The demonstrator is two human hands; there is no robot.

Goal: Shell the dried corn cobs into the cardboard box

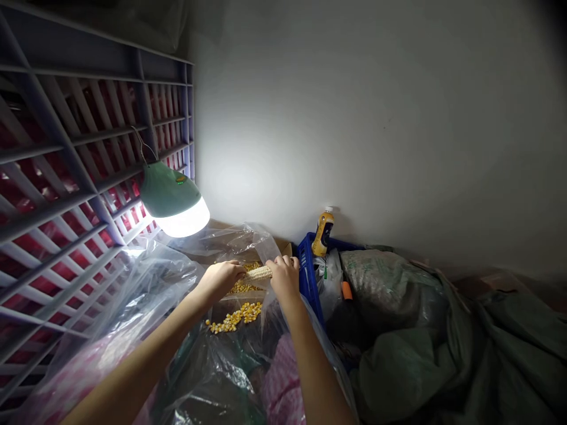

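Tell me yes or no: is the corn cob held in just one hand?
No, the pale yellow corn cob is gripped by both the left hand and the right hand.

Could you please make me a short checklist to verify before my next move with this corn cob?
1. Grip: ok. The left hand and right hand both hold the dried corn cob.
2. Loose corn kernels: ok. They lie grouped below the cob.
3. Light: ok. The green hanging lamp is lit near the hands.
4. Clear plastic sheeting: cannot tell whether it touches the kernels' edge.
5. Kernels left on the cob: cannot tell; the hands cover much of it.
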